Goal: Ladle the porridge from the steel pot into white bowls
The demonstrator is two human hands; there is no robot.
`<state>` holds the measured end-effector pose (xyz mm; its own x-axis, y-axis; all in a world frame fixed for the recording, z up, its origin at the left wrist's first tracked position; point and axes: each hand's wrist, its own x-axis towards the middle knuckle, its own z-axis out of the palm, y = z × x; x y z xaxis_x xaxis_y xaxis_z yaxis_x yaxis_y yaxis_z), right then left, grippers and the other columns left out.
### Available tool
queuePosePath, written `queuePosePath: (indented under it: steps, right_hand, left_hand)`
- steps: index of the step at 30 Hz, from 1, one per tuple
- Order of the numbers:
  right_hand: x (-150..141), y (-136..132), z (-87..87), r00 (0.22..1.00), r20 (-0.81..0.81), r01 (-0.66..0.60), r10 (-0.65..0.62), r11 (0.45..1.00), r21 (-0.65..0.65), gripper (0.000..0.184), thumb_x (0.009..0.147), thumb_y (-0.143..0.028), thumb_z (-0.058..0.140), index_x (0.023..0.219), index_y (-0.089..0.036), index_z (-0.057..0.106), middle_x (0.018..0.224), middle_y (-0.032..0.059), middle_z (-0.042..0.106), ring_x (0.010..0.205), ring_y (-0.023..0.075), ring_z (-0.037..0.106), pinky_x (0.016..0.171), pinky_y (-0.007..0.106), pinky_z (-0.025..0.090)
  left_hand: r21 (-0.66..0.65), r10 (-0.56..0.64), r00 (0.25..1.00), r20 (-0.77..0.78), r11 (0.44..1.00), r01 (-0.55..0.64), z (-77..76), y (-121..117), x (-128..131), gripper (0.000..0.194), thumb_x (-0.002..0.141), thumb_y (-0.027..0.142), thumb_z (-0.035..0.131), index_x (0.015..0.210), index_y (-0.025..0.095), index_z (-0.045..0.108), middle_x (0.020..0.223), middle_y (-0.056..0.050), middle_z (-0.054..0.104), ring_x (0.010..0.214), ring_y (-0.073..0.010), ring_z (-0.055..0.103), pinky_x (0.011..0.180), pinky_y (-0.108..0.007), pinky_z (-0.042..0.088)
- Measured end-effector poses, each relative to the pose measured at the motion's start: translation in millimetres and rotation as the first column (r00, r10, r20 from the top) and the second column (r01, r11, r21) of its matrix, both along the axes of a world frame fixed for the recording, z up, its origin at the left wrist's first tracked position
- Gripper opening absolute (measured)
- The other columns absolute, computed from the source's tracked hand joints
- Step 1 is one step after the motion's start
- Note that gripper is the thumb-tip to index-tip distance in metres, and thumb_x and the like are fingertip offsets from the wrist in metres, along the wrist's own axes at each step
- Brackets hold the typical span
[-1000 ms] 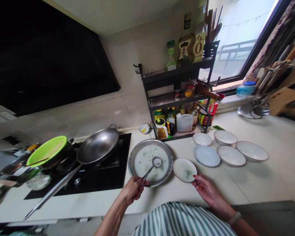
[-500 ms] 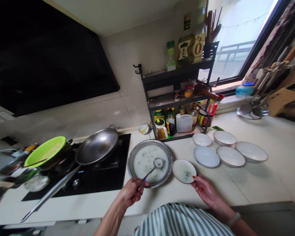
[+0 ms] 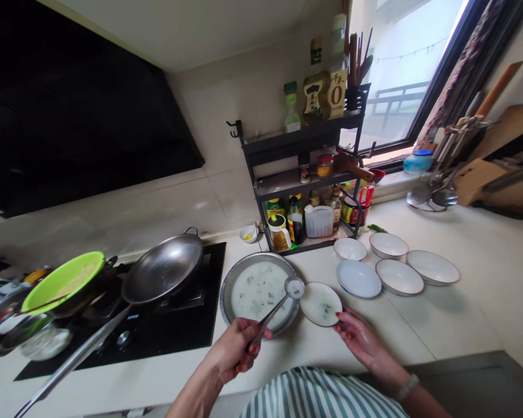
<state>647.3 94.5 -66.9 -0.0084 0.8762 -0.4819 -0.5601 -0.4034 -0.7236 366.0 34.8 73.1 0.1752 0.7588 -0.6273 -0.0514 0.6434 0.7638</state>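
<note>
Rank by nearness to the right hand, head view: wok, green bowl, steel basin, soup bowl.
1. Soup bowl: touched by the right hand.
2. Steel basin: left of that bowl.
3. Wok: on the stove.
4. Green bowl: far left.

Daylight enters the window [image 3: 412, 75] beside pale walls [image 3: 187, 200].
</note>
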Motion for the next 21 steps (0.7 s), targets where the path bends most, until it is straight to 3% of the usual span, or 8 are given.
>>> queuePosePath:
  steps: [4,7,11,14,16,18,21]
  right_hand:
    - [-2,-1,3.0,0.999,0.038,-0.025,0.024,0.999,0.032,0.029,0.048,-0.032,0.082,0.067,-0.025,0.061,0.062,-0.0010,0.064,0.055,0.0177,0.058,0.049,0.030,0.042]
    - [-4,-1,6.7,0.999,0.037,-0.031,0.030,0.999,0.026,0.029,0.048,-0.032,0.082,0.067,-0.026,0.061,0.063,-0.0008,0.065,0.055,0.0180,0.058,0.049,0.031,0.042]
    - [-7,-1,12.4,1.000,0.000,-0.005,0.005,1.000,-0.013,0.030,0.045,-0.028,0.083,0.067,-0.026,0.062,0.062,-0.0012,0.066,0.054,0.0170,0.057,0.047,0.029,0.041]
    - [-8,-2,17.0,1.000,-0.014,0.009,-0.009,1.000,-0.011,0.030,0.044,-0.028,0.084,0.065,-0.026,0.062,0.061,-0.0015,0.065,0.053,0.0161,0.056,0.046,0.029,0.042]
    - [-8,-2,19.9,1.000,-0.026,0.015,-0.015,1.000,-0.013,0.031,0.043,-0.027,0.085,0.065,-0.026,0.062,0.060,-0.0018,0.065,0.052,0.0158,0.055,0.046,0.028,0.041]
    - [-8,-3,22.4,0.999,-0.033,0.008,-0.009,1.000,-0.019,0.031,0.043,-0.026,0.085,0.065,-0.025,0.063,0.059,-0.0022,0.064,0.052,0.0152,0.055,0.044,0.027,0.039]
    - [-6,-3,23.3,1.000,-0.023,-0.022,0.021,1.000,-0.019,0.029,0.045,-0.026,0.084,0.064,-0.025,0.063,0.058,-0.0024,0.063,0.051,0.0143,0.054,0.042,0.026,0.036]
  left_hand:
    - [0.042,-0.090,0.986,-0.137,0.994,0.096,-2.3,0,11,0.046,0.074,0.058,0.060,0.088,0.013,0.059,0.047,0.010,0.040,0.031,-0.0021,0.019,0.037,-0.022,0.008]
    - [0.150,-0.154,0.939,-0.307,0.967,0.207,-5.4,-2,17,0.045,0.080,0.056,0.051,0.089,0.013,0.060,0.047,0.008,0.040,0.035,-0.0056,0.024,0.040,-0.022,0.016]
    - [0.392,-0.112,0.771,-0.627,0.810,0.437,-7.9,-8,20,0.032,0.088,0.040,0.046,0.084,0.015,0.066,0.060,-0.003,0.053,0.056,-0.0154,0.048,0.058,-0.026,0.035]
    - [0.438,-0.037,0.685,-0.728,0.744,0.505,-11.2,-13,19,0.027,0.089,0.034,0.045,0.084,0.017,0.066,0.069,-0.008,0.059,0.063,-0.0196,0.053,0.063,-0.029,0.036]
    - [0.461,-0.029,0.708,-0.705,0.740,0.489,-14.1,-14,18,0.027,0.090,0.035,0.046,0.085,0.018,0.065,0.068,-0.008,0.058,0.061,-0.0187,0.052,0.061,-0.028,0.034]
    - [0.481,-0.056,0.792,-0.608,0.767,0.425,-17.7,-13,15,0.032,0.091,0.041,0.044,0.089,0.016,0.064,0.062,-0.005,0.054,0.055,-0.0158,0.048,0.057,-0.027,0.033]
    - [0.408,-0.075,0.922,-0.380,0.881,0.240,-26.0,-8,6,0.049,0.088,0.057,0.040,0.097,0.013,0.060,0.049,0.006,0.037,0.041,-0.0096,0.031,0.044,-0.023,0.024]
